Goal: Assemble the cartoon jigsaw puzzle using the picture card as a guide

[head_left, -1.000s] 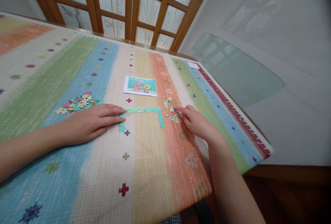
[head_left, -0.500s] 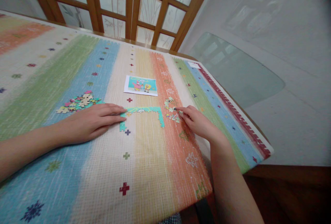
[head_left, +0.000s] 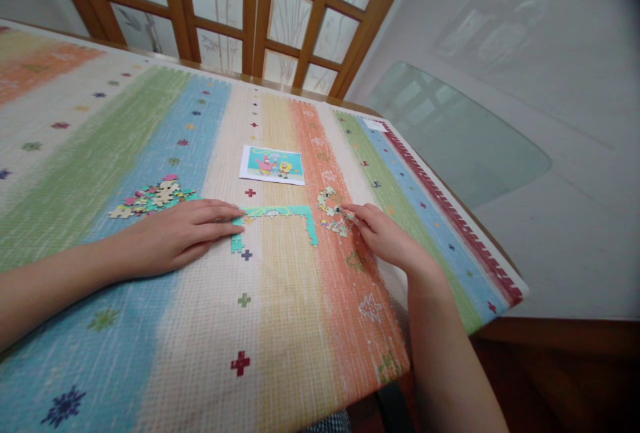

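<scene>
My left hand (head_left: pixel 187 231) lies flat with its fingers stretched out, the fingertips resting on the left side of a partly joined turquoise puzzle border (head_left: pixel 280 211). That border has a top edge and two short sides; my fingers cover part of its left side. My right hand (head_left: pixel 383 233) pinches a small puzzle piece (head_left: pixel 349 215) between thumb and forefinger, at the right of a cluster of loose puzzle pieces (head_left: pixel 327 199) on the orange stripe. Beyond the border lies a reference picture (head_left: pixel 275 165) with cartoon figures on white paper.
A heap of mixed puzzle pieces (head_left: pixel 155 196) sits behind my left wrist, several showing pale backs. Everything lies on a striped tablecloth (head_left: pixel 290 326). The table's right edge runs beside a white wall, and wooden glazed doors (head_left: pixel 255 13) stand behind its far edge.
My right hand has shifted very slightly at the cluster, its pinch kept. My left hand and the border look unchanged.
</scene>
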### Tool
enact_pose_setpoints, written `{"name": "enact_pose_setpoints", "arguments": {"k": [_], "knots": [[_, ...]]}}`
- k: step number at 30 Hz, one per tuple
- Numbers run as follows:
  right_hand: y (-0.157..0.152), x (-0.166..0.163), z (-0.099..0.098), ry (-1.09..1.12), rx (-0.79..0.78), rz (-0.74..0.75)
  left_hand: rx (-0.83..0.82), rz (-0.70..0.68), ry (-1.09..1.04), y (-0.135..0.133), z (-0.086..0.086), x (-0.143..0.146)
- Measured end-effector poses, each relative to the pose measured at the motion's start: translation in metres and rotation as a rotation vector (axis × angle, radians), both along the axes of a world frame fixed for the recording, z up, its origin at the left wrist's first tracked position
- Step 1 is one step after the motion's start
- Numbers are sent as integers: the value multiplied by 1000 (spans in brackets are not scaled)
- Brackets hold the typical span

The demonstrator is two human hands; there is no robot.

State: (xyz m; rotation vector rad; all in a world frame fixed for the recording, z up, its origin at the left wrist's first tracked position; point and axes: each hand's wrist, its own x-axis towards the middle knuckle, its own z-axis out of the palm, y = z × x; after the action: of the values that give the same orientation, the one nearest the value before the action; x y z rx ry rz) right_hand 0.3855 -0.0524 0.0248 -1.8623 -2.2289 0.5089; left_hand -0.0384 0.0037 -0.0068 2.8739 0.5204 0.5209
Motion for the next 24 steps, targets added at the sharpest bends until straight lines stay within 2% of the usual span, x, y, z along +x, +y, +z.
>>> {"name": "enact_pose_setpoints", "arguments": {"k": [24], "knots": [[-2,-3,4,-7,-4,-2,-30,7,5,1,-3,-2]]}}
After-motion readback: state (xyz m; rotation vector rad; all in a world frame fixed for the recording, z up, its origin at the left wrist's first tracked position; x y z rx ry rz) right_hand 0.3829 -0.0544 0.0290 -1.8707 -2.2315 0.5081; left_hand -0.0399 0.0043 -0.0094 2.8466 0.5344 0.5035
